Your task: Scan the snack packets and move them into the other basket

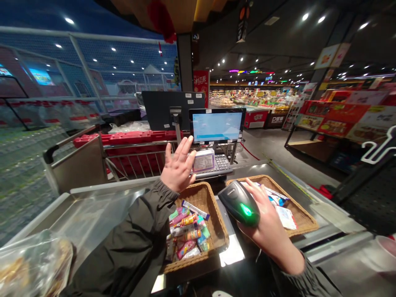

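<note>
My left hand is at the left edge of a small purple-and-white box, with thumb and index finger around that edge and the other fingers stretched upward. Small print on the box faces me. In my right hand is a black handheld barcode scanner, with a green light glowing on its top. Below my left hand stands a wicker basket of small, colourful wrapped sweets. A second wicker basket, partly behind my right hand, holds blue-and-white packets and a white packet.
A lit screen and a keyboard stand beyond the baskets, beside a dark monitor's back. A clear bag of food lies on the metal counter at left. A shopping cart stands behind.
</note>
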The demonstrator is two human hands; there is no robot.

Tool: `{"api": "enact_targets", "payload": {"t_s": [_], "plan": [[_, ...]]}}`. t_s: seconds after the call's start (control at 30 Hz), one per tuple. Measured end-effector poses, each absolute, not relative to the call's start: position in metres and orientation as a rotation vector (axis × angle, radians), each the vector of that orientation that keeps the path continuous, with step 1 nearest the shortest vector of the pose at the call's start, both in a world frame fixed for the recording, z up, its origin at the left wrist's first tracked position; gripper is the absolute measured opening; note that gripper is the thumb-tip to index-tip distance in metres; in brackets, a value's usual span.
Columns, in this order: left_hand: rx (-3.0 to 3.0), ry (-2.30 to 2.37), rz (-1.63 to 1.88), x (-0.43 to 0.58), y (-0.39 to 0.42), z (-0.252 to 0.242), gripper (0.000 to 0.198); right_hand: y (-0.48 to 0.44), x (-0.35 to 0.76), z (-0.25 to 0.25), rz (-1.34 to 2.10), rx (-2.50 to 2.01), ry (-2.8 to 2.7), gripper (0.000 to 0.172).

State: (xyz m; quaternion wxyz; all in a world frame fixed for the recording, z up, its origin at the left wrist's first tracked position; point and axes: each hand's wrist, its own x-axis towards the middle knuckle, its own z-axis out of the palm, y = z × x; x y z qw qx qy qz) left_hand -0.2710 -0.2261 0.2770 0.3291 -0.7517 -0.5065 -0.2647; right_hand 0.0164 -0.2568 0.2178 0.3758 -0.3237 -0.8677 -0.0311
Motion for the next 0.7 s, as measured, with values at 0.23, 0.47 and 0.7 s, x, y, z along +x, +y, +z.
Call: {"api": "enact_targets", "payload": {"t_s": [0.23, 0.47, 0.7], "plan": [[-1.963, -1.344, -0.643, -0.277, -0.229, 0.274, 0.059, -0.257, 0.014, 0.216, -0.07, -0.844, -2.227, 0.057], [-1.99, -1.406, -0.583, -0.284, -0.233, 0.269, 0.065, -0.256, 0.01, 0.212, -0.021, -0.862, -2.239, 0.055], [-2.043, -1.498, -0.517, -0.295, -0.243, 0.261, 0.064, -0.255, 0.001, 0.209, 0.039, -0.852, -2.248, 0.05]]}}
